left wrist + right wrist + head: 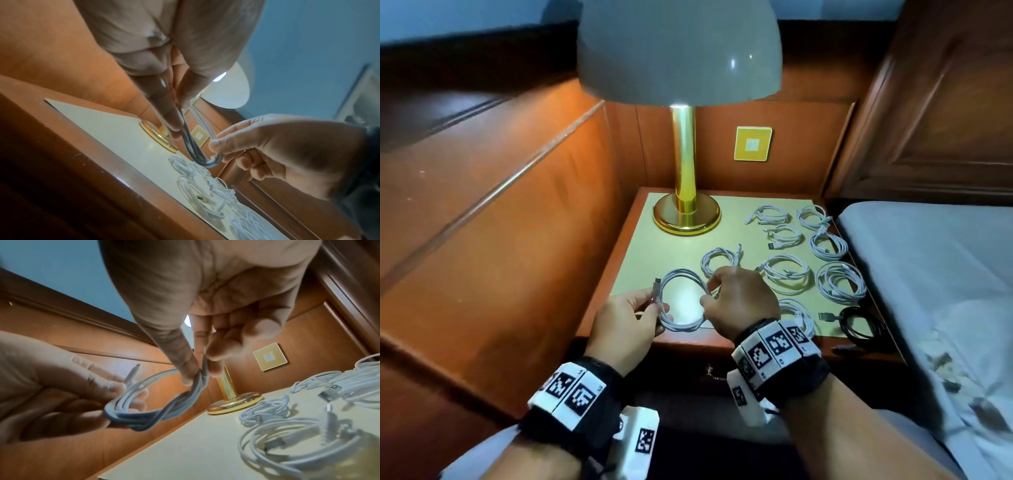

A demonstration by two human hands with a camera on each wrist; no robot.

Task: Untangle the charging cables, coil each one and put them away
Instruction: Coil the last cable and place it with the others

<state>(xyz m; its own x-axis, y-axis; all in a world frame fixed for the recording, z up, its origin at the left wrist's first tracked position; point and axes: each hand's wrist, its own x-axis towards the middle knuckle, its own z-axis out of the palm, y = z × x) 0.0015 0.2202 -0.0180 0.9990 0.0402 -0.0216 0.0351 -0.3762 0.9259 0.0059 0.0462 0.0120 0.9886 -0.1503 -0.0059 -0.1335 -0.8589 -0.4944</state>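
A white coil (683, 301) of cable hangs between both hands, above the table's (640, 260) near edge. The left hand (625, 320) pinches its left side, with one plug (656, 286) sticking up past the thumb. The right hand (739, 301) pinches the opposite side between thumb and fingertips (213, 353). Just beyond the right hand lies another white coil (719, 260), and more coils (840, 281) lie to its right. A black cable (861, 323) rests at the near right corner. A lamp (685, 212) stands farther back.

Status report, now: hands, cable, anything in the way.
Both hands on white coil: left hand grips one side, right hand pinches the other. Coil held above nightstand. Nothing in the way.
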